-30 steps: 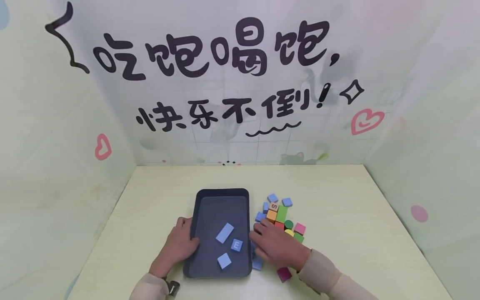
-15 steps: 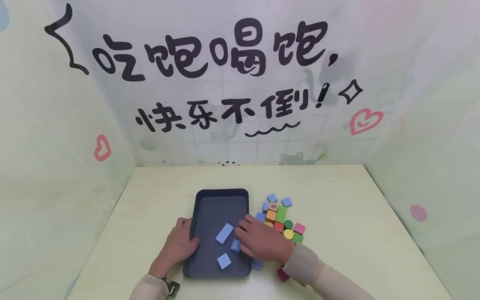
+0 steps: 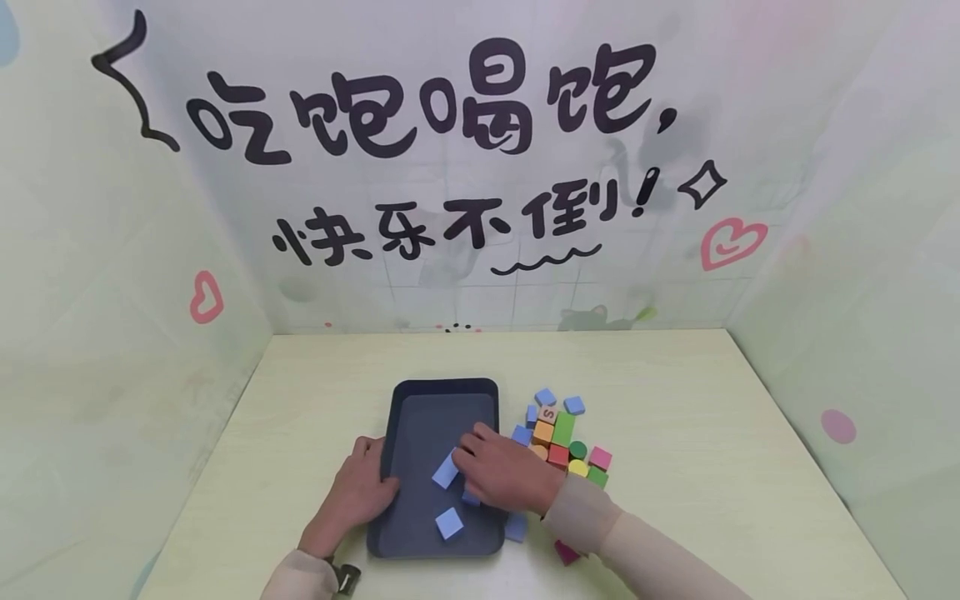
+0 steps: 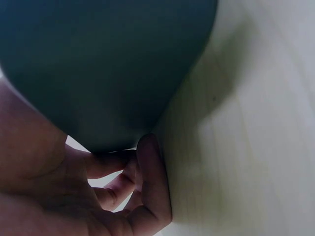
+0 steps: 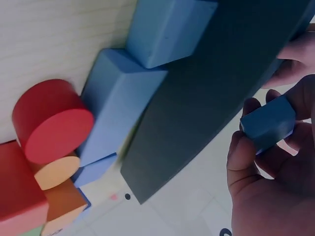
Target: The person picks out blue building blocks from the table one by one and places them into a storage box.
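A dark grey tray lies on the table. My left hand grips its left edge, thumb over the rim; the left wrist view has the fingers curled against the tray's outer side. Over the right half of the tray, my right hand pinches a small blue block between thumb and fingers, hidden in the head view. Inside the tray are a long blue block, another blue block nearer the front, and a blue block partly covered by the right hand.
Right of the tray is a cluster of coloured blocks, among them a red block, a green block and a yellow cylinder. Blue blocks lie along the tray's right side. A magenta block sits nearer the front.
My right hand has moved left from beside the cluster, across the tray's right rim, and is now over the tray near the long blue block. The left hand keeps its place.
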`<act>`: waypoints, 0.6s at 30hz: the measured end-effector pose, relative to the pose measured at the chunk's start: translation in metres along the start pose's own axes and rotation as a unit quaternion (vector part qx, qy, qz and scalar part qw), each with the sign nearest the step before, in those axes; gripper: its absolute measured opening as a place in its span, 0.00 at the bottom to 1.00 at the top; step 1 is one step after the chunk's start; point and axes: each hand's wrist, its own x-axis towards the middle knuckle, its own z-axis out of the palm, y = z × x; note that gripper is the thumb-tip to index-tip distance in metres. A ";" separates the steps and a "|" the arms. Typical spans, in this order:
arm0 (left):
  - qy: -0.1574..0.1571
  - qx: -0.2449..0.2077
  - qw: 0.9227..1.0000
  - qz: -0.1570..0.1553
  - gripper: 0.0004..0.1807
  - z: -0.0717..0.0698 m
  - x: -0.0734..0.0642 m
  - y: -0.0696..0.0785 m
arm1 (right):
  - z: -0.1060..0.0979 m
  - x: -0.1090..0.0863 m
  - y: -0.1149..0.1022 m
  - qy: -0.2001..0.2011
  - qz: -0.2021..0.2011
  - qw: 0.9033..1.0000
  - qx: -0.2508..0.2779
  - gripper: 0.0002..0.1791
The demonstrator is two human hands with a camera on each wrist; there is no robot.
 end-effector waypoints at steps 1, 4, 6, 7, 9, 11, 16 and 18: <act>0.000 0.000 1.000 0.000 0.35 0.000 0.000 0.000 | 0.002 0.001 0.001 -0.004 0.002 1.000 -0.005 0.12; 0.000 0.001 1.000 0.001 0.35 0.000 0.000 0.000 | 0.007 0.004 0.002 -0.015 0.009 1.000 -0.019 0.12; 0.000 0.002 1.000 0.001 0.35 0.000 0.000 0.000 | 0.010 0.005 0.003 -0.019 0.013 0.999 -0.026 0.13; 0.000 0.003 1.000 0.001 0.35 0.000 0.000 0.000 | 0.011 0.005 0.004 -0.020 0.013 0.999 -0.030 0.13; 0.000 0.005 1.000 0.000 0.35 0.000 0.000 0.000 | 0.012 0.006 0.004 -0.022 0.015 0.999 -0.038 0.13; 0.000 0.006 1.000 0.000 0.35 0.000 0.001 0.000 | 0.011 0.006 0.004 -0.023 0.015 0.999 -0.043 0.14; -0.001 0.003 1.000 -0.005 0.36 0.001 0.002 -0.002 | 0.011 0.007 0.003 -0.034 0.021 0.998 -0.042 0.15; 0.002 -0.002 1.000 -0.009 0.37 0.000 0.002 -0.002 | 0.011 0.007 0.002 -0.041 0.025 0.998 -0.038 0.16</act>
